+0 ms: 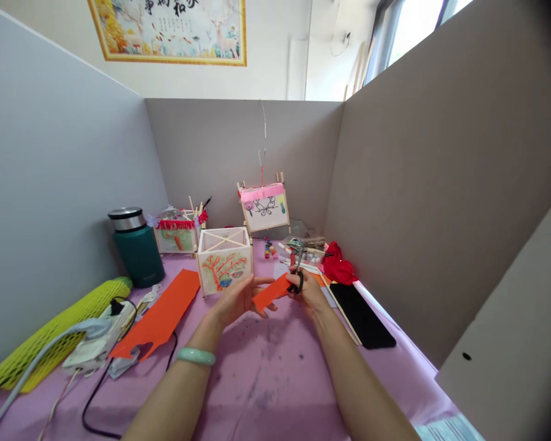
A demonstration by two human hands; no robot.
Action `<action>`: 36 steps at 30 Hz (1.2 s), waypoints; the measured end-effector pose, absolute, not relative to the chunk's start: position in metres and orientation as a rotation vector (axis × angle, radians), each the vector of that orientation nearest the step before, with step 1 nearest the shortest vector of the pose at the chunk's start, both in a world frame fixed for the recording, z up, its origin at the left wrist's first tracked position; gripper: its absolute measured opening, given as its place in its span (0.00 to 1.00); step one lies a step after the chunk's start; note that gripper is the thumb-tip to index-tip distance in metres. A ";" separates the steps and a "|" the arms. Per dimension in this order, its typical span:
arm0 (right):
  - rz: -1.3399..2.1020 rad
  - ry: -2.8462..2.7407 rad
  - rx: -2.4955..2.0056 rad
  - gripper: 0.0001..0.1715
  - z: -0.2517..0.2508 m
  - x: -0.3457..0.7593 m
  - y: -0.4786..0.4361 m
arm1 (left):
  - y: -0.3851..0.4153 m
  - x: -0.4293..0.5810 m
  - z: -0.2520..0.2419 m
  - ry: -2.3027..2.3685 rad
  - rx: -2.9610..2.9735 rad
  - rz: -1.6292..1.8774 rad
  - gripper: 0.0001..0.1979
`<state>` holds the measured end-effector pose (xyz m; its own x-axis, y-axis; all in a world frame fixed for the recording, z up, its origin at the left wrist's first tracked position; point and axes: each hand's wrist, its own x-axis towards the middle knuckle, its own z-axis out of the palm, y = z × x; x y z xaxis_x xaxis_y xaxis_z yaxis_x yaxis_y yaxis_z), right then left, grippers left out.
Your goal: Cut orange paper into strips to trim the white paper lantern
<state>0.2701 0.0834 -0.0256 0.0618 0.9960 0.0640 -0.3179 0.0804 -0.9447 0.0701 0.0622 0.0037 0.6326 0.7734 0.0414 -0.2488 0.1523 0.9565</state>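
Note:
My right hand (308, 293) is closed around the black handles of a pair of scissors (297, 277), whose blades point away from me. Its fingertips also meet the right end of a short orange paper strip (270, 294). The strip slants down to the left, across the front of my left hand (241, 300). The left fingers are spread and partly hidden behind the paper, with no thumb seen pressing on it. Just beyond the left hand stands a paper-sided box lantern (224, 263) with a stick frame and a tree drawing.
A larger orange sheet (165, 312) with a cutout lies left, near a power strip (92, 343) and a green bottle (138, 248). A pink-topped lantern (265, 208) hangs behind. To the right are a black phone (362, 315) and red cloth (338, 264). Grey partitions surround the table.

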 end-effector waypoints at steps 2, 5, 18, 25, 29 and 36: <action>1.323 -0.980 -0.963 0.25 -0.024 0.267 0.080 | 0.060 0.071 0.004 0.525 1.231 0.782 0.25; 1.360 -0.995 -0.979 0.25 -0.022 0.262 0.076 | 0.055 0.073 0.004 0.644 1.376 0.803 0.21; 1.271 -1.073 -0.861 0.25 -0.022 0.258 0.076 | 0.060 0.077 -0.001 0.845 1.410 0.933 0.19; 1.196 -1.248 -0.790 0.25 -0.024 0.247 0.074 | 0.064 0.078 -0.007 0.907 1.428 0.976 0.12; 1.170 -1.284 -0.809 0.26 -0.028 0.247 0.078 | 0.067 0.076 -0.005 0.963 1.354 1.144 0.14; 1.253 -1.439 -0.770 0.26 -0.035 0.231 0.071 | 0.075 0.073 -0.005 1.000 1.219 1.505 0.17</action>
<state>0.2311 0.0713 -0.0354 -0.2625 0.9224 0.2834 -0.1541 0.2499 -0.9559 0.0731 0.0755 -0.0046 -0.0802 0.9697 0.2307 -0.1631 -0.2411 0.9567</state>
